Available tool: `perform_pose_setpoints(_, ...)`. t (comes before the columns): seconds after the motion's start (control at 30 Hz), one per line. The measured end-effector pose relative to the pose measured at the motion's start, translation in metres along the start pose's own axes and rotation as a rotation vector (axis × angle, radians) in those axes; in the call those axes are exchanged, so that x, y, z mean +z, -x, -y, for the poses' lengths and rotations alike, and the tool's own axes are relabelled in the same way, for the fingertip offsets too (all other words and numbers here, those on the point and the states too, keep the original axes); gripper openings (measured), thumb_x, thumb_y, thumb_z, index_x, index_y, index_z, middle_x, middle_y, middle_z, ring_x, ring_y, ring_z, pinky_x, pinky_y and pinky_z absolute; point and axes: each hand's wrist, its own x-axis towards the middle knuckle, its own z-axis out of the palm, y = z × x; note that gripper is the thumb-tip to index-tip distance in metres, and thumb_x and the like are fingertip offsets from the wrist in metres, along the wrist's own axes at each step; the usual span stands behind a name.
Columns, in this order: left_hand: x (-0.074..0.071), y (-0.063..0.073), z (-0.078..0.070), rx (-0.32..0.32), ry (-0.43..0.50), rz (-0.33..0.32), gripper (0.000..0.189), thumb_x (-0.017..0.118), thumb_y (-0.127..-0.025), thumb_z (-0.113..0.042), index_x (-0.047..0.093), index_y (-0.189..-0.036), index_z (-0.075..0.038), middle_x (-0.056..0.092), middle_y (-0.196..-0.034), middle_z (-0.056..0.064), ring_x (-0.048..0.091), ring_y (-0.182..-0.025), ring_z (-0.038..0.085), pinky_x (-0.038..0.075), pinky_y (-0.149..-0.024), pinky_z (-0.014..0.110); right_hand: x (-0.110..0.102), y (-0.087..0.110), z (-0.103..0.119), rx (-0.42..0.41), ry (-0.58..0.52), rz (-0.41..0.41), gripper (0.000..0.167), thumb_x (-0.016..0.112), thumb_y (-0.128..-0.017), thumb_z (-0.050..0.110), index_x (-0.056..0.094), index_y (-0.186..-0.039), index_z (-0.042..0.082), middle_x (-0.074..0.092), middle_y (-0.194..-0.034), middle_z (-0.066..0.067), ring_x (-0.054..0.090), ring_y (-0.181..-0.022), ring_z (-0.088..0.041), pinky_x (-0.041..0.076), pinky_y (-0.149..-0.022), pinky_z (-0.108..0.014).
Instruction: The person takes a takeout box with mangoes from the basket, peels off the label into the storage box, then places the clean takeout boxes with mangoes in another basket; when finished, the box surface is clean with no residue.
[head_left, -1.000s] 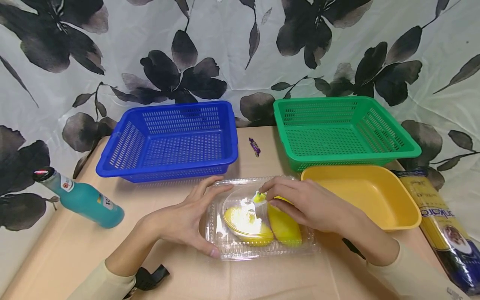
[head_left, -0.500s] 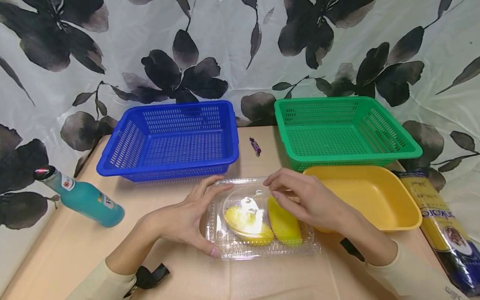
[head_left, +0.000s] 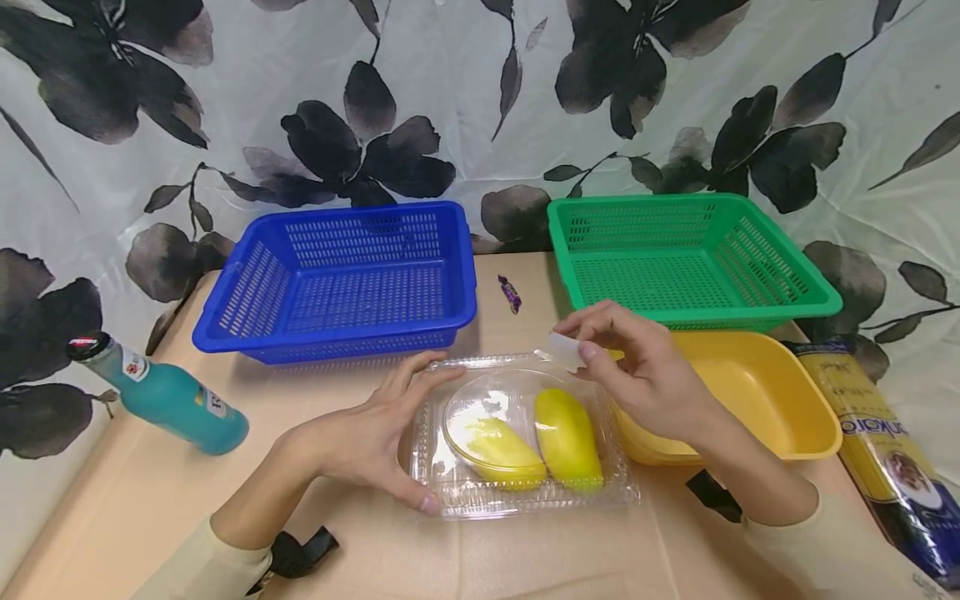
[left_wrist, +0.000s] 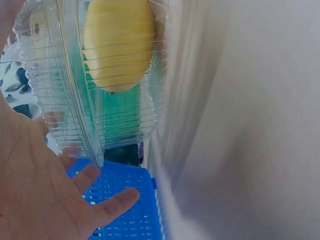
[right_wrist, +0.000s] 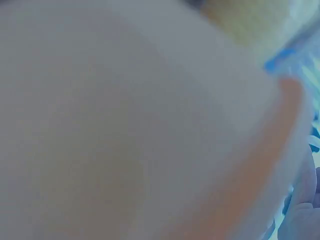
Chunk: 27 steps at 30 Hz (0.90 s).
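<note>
The right grip has shifted forward — its pinched white slip now shows.

1 forward-down head view, 2 wrist close-ups

Clear container, 2 yellow fruits inside; pale strip pinched.

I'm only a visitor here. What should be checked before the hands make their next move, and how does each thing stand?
1. Clear container steadied by the left hand: ok, thumb and fingers at its left end.
2. Both yellow fruits inside: ok.
3. White piece held by the right hand: ok, pinched.
4. White piece free of the container: cannot tell.
5. Lid sealed all round: cannot tell.
6. Teal bottle away from both hands: ok.
</note>
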Motion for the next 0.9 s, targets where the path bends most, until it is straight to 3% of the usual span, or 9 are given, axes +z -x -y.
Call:
perform_pose_setpoints(0.13, 0.001, -0.001, 0.000, 0.009, -0.008, -0.002, 0.128, 0.090, -0.060, -0.068, 0.015, -0.160, -0.045, -0.003, -0.168, -0.001, 0.004, -0.155, 0.033, 0.023, -0.115, 0.073, -0.012, 0.000, 0.006, -0.004, -0.007, -0.061, 0.021, 0.056, -0.093, -0.020, 0.061, -0.101, -0.001, 0.067, -0.115, -0.007, 0.067, -0.098, -0.016, 0.063, -0.072, -0.030)
perform_pose_setpoints(0.37, 0.001, -0.001, 0.001, 0.031, -0.024, -0.014, 0.129, 0.091, -0.059, -0.067, 0.016, -0.161, -0.043, -0.002, -0.168, 0.002, 0.005, -0.155, 0.034, 0.023, -0.115, 0.073, -0.034, 0.001, 0.004, -0.026, 0.104, -0.040, 0.011, 0.062, -0.097, -0.009, 0.066, -0.100, 0.001, 0.068, -0.112, -0.004, 0.067, -0.098, -0.013, 0.061, -0.077, -0.023)
perform_pose_setpoints(0.5, 0.000, -0.001, 0.001, 0.038, -0.024, -0.016, 0.128, 0.091, -0.060, -0.066, 0.015, -0.161, -0.042, -0.002, -0.168, 0.003, 0.005, -0.155, 0.033, 0.024, -0.115, 0.073, -0.048, 0.003, -0.001, -0.030, 0.108, -0.046, 0.019, 0.062, -0.091, -0.018, 0.067, -0.098, -0.001, 0.069, -0.110, -0.005, 0.067, -0.097, -0.013, 0.060, -0.079, -0.022)
perform_pose_setpoints(0.9, 0.000, 0.000, 0.001, 0.021, -0.009, -0.004, 0.128, 0.091, -0.060, -0.065, 0.015, -0.161, -0.043, -0.004, -0.168, 0.002, 0.003, -0.155, 0.034, 0.023, -0.114, 0.074, -0.100, 0.031, -0.018, 0.072, 0.284, 0.015, 0.033, 0.069, -0.086, -0.019, 0.073, -0.104, 0.008, 0.068, -0.104, -0.002, 0.067, -0.087, -0.011, 0.057, -0.076, -0.015)
